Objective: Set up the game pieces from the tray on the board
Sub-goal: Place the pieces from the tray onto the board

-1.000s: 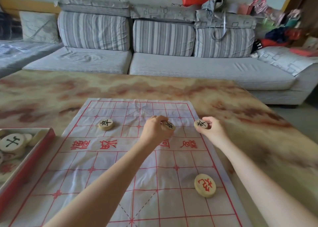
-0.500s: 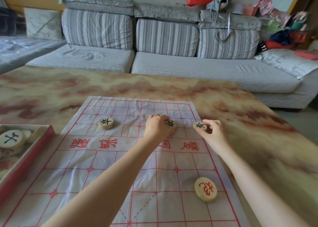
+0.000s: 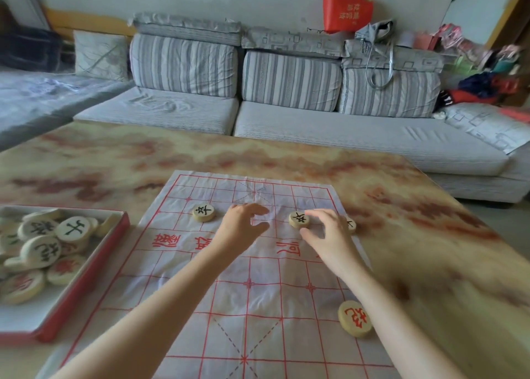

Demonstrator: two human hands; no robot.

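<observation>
Where piece (image 3: 299,219) lies, R hand (image 3: 329,235) hovers beside.

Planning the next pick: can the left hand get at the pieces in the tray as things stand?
Probably yes. The left hand is open and empty over the board; the open-topped tray of pieces lies to its left, with nothing between them.

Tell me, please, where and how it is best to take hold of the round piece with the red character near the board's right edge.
Pinch the red-character piece by its rim, thumb and finger on opposite sides, coming from straight above. It lies flat and face up on the board, so only its thick side wall offers a hold, and no other piece crowds it.
</observation>
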